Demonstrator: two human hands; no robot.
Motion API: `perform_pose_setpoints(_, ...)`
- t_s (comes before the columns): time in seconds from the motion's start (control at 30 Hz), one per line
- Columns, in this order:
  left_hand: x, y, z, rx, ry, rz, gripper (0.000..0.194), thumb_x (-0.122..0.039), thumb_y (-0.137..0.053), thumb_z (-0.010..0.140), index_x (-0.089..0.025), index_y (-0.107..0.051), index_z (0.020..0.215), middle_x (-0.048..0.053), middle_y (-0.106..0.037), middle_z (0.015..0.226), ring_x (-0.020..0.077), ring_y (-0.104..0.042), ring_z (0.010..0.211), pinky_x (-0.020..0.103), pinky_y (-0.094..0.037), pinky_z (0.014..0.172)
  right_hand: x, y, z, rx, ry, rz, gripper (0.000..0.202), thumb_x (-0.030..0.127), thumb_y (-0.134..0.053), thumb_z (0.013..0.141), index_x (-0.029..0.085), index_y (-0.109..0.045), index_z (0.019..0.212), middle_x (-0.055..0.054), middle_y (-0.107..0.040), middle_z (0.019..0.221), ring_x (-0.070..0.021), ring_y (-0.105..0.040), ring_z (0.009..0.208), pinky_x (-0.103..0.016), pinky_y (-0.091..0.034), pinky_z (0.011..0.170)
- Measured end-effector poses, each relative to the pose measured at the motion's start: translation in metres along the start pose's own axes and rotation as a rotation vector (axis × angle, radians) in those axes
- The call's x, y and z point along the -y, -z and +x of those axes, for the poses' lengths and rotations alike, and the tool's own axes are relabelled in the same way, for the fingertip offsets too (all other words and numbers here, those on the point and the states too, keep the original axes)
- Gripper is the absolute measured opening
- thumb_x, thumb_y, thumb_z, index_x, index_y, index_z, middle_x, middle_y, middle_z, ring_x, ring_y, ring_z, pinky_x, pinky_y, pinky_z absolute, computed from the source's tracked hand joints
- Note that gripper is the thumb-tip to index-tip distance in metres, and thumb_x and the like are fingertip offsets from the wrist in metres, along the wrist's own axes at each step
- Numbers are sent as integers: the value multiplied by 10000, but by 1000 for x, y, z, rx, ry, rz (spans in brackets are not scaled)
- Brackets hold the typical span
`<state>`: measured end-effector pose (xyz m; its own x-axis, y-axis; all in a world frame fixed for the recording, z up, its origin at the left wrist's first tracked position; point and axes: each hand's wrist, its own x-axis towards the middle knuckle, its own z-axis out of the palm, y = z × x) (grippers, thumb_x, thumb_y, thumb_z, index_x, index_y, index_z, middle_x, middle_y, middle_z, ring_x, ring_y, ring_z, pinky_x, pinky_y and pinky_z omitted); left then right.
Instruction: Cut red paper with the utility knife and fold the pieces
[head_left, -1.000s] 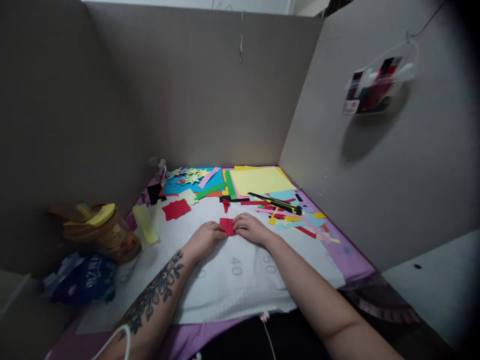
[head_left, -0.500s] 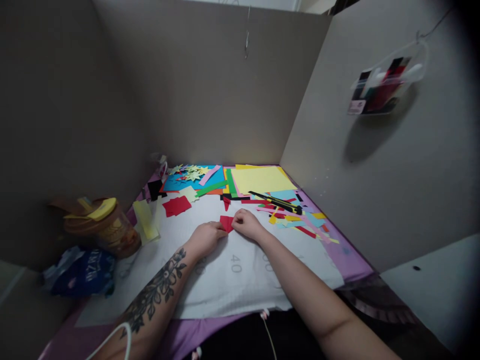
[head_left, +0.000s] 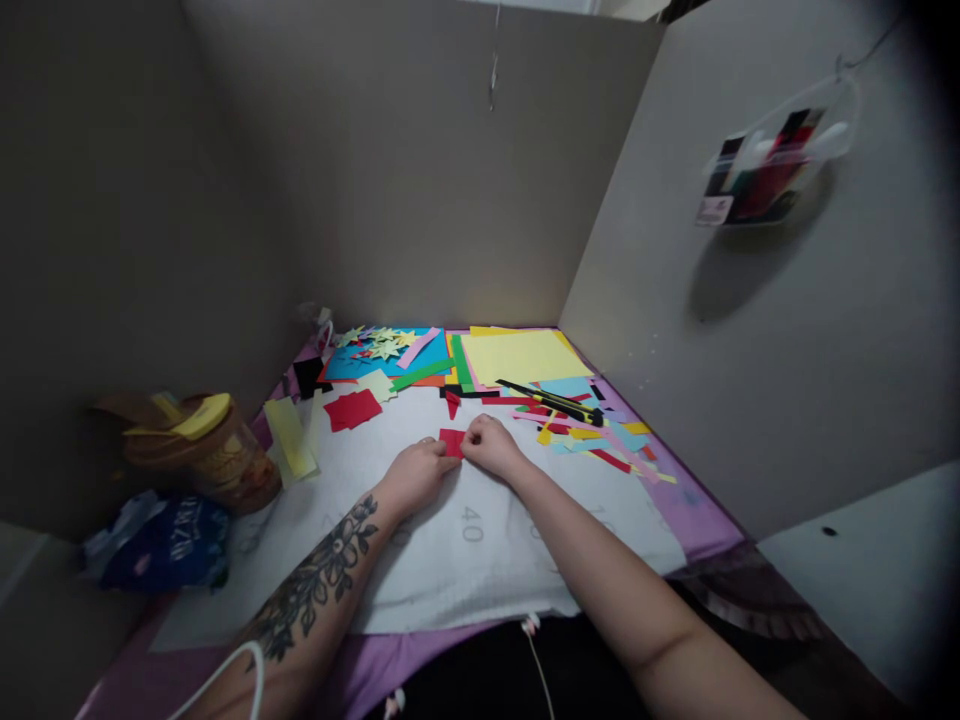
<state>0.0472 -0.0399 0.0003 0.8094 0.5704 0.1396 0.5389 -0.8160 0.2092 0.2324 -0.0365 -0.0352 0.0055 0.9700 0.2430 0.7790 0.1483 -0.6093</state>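
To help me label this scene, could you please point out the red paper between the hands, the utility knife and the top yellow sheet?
Red paper (head_left: 451,441): head view, on its middle.
Utility knife (head_left: 568,405): head view, on its handle.
Top yellow sheet (head_left: 525,357): head view, near its middle.

white sheet (head_left: 480,580) open nearside, cup (head_left: 240,468) left, cutter (head_left: 571,408) right
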Motion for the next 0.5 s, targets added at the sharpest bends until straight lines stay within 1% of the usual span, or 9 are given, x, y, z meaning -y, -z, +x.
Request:
perform_pose_setpoints(0.17, -1, 1, 0, 28, -12, 95, 316, -153, -415, 846, -226, -677, 1005, 53, -599, 821, 203, -524, 823, 290, -389, 717, 2, -1, -1, -1, -18, -30, 99, 168, -585, 656, 176, -593, 557, -24, -572, 752, -158, -504, 759, -245, -375, 676)
perform_pose_setpoints(0.27, -3, 2, 0, 48, -11, 125, 297, -168, -413, 851, -211, -687, 958, 63, -597, 822, 207, -523, 824, 296, -387, 710, 3, -1, -1, -3, -24, -45, 107, 175, -578, 672, 176, -588, 566, -29, -569, 761, -162, -499, 766, -249, -370, 679)
perform_pose_setpoints(0.33, -3, 3, 0, 48, -6, 133, 289, -175, -416, 852, -204, -692, 933, 70, -599, 835, 209, -524, 827, 300, -387, 713, 3, -2, -2, -5, -25, -53, 78, 172, -577, 681, 181, -595, 606, -28, -566, 772, -164, -493, 771, -253, -367, 686)
perform_pose_setpoints(0.4, -3, 2, 0, 42, 0, 137, 285, -183, -422, 853, -208, -692, 941, 72, -599, 842, 210, -524, 829, 301, -388, 717, 3, -1, -3, -6, -22, -57, 25, 175, -596, 679, 192, -606, 694, -18, -563, 795, -164, -486, 781, -258, -365, 702)
perform_pose_setpoints(0.5, -3, 2, 0, 38, -4, 138, 288, -185, -433, 850, -224, -689, 978, 67, -599, 835, 210, -523, 823, 300, -390, 713, 4, 0, -7, -10, -1, -65, 179, 229, -661, 659, 210, -584, 819, -5, -547, 841, -166, -473, 809, -273, -363, 738)
